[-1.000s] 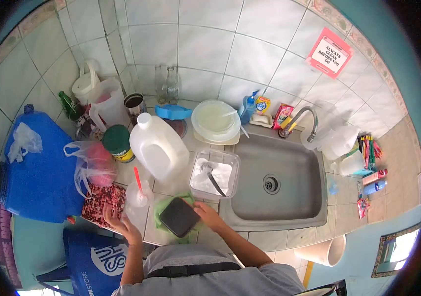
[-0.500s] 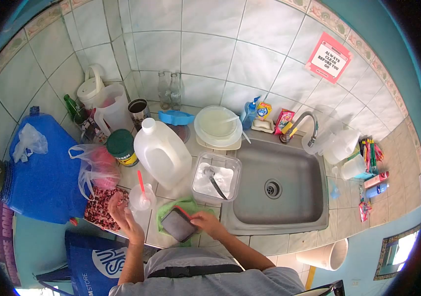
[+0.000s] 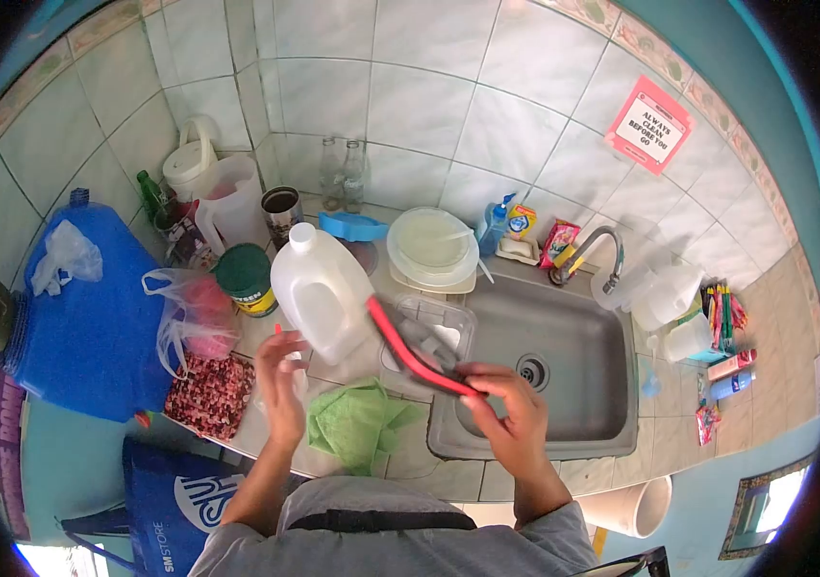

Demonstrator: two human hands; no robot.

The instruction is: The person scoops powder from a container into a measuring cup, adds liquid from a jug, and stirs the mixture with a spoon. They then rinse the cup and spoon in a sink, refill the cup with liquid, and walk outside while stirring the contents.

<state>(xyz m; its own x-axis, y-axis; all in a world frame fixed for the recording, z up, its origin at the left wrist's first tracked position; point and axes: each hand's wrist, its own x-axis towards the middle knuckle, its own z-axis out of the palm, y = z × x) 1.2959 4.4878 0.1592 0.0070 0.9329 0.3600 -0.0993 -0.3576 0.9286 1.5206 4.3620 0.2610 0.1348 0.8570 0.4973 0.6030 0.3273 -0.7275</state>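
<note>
My right hand (image 3: 509, 409) pinches a rounded-square lid with a red rim (image 3: 422, 362) at its near corner. Tilted on edge, the lid hangs over a clear square container (image 3: 463, 322) of white powder and hides much of it. My left hand (image 3: 282, 385) is raised with its fingers apart, holding nothing. Behind that hand, a small clear cup (image 3: 264, 402) and a red handle are mostly covered. A crumpled green cloth (image 3: 357, 423) lies on the tiled counter between my hands. Just beyond them stands a white plastic jug (image 3: 322, 293).
To the right is a steel sink (image 3: 583, 413) with a curved faucet (image 3: 612, 250). Stacked bowls (image 3: 434, 245) stand behind the container. On the left are a green tin (image 3: 245, 279), a plastic bag (image 3: 194, 317), a speckled mat (image 3: 208, 399) and a large blue water container (image 3: 83, 337).
My right hand has lifted the red-rimmed lid off the green cloth and swung it up and right, over the powder container. My left hand has shifted slightly right, over the cup.
</note>
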